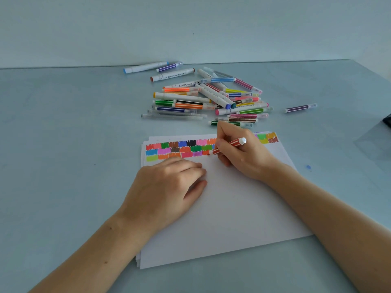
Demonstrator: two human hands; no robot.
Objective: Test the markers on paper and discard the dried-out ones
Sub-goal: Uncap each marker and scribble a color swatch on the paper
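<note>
Red marker (227,146) pinched by right hand (243,153) fingers (221,142), tip on paper (222,208) beside colour swatches (179,150), left hand (167,187) pressed flat on paper, fingers loosely extended, marker pile (211,98) beyond paper

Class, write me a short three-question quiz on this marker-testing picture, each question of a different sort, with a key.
1. True or false: the right hand holds a red marker with its tip at the paper.
2. What does the left hand do? A) lifts a marker B) rests on the paper C) hangs off the table
3. Fill in: the marker pile lies ____ the paper.

Key: 1 true; 2 B; 3 beyond.
</note>
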